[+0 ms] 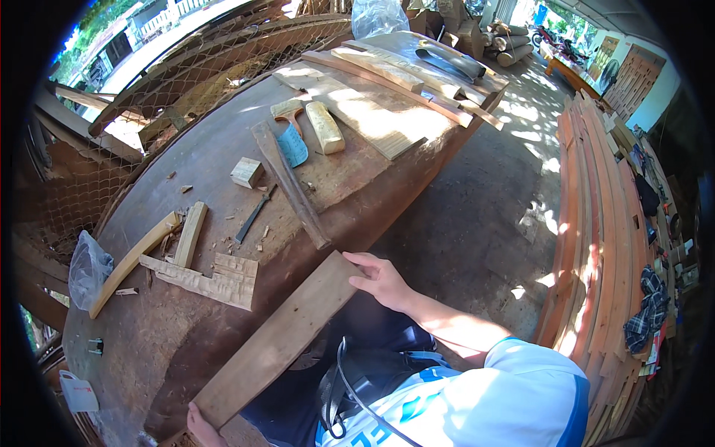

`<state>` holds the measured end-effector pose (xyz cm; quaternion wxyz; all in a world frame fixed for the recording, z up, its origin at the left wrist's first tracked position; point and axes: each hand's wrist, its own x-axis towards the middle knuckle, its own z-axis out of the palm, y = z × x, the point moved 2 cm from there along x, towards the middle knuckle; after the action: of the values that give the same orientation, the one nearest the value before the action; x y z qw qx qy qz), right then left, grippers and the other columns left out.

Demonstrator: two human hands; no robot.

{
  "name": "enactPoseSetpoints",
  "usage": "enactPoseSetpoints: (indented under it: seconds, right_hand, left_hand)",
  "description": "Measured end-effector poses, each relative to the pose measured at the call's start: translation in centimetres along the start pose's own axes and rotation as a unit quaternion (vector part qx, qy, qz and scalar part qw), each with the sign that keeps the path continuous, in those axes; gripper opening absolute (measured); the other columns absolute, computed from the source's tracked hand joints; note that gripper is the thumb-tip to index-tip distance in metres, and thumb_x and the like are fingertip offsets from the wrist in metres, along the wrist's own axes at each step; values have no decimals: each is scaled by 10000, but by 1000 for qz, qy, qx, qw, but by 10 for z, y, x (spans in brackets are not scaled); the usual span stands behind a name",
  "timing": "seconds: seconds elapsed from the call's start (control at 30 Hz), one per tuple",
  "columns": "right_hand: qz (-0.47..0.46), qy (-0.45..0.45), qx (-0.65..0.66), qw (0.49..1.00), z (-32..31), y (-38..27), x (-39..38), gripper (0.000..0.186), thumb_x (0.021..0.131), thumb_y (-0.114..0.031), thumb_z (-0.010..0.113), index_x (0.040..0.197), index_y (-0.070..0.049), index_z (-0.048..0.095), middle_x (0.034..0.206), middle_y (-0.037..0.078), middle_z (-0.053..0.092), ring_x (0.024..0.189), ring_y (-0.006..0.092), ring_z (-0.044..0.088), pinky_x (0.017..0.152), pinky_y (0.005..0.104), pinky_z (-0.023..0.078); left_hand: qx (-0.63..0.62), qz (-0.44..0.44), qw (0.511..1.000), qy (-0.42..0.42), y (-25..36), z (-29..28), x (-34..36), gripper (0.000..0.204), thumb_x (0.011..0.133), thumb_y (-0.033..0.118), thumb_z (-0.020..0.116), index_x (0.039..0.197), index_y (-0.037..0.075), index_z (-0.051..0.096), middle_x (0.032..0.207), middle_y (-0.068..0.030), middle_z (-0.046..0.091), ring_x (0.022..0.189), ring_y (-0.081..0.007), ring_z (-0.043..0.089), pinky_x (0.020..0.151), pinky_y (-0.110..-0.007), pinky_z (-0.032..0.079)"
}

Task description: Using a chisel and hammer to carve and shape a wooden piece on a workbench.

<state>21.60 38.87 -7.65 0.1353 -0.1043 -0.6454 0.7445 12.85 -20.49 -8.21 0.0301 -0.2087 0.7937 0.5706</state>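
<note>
A flat brown wooden board lies slantwise across my lap, beside the near edge of the workbench. My right hand is closed on its far right end, thumb on the upper face. At the lower left end my left hand grips the board's edge; most of that hand is cut off by the picture's rim. On the bench nearby are a long dark wooden bar, a thin dark chisel-like tool, a small wooden block and a rough notched wood piece.
Farther along the bench are a wooden-handled brush with a blue part, a rounded pale block and several planks. A curved wood strip lies at left. Stacked long boards line the right side.
</note>
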Motion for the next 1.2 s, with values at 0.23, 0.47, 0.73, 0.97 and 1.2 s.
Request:
enactPoseSetpoints:
  seconds: [0.23,0.47,0.73,0.97,1.2]
  right_hand:
    - [82,-55,305,947,33,-9,16,589,953,15,693,1506,8,493,1455,124,585,1287,215,595,1121,367,466]
    - [133,-8,305,943,43,-4,20,547,925,16,694,1445,17,523,1352,133,614,1196,218,633,1060,360,510]
    - [31,-60,175,982,18,-75,-17,497,941,-187,719,1358,3,525,1357,152,608,1285,252,584,1129,413,444]
    - [-26,-91,141,986,71,-124,97,545,974,-83,654,1463,64,466,1444,172,565,1324,260,567,1100,403,480]
    - [39,-46,-8,998,118,-120,282,592,976,-60,633,1514,78,427,1468,168,541,1265,223,589,924,375,550]
  left_hand:
    - [66,79,994,41,37,-42,39,513,1080,397,547,1194,-87,675,1097,-148,708,974,-218,648,928,-350,494]
    - [21,37,998,53,39,-33,19,460,1063,310,595,1288,-87,652,1197,-118,701,1085,-183,630,979,-322,487]
    - [-66,6,996,64,49,-41,-37,373,1018,263,669,1249,-29,695,1201,-74,714,1114,-168,637,1000,-298,468]
    - [-106,64,987,107,119,-47,26,380,1016,268,676,1245,-35,689,1177,-81,717,1085,-162,651,988,-291,476]
    - [-98,143,979,104,201,44,157,408,993,270,691,1254,-42,665,1169,-81,711,1029,-150,662,930,-290,505]
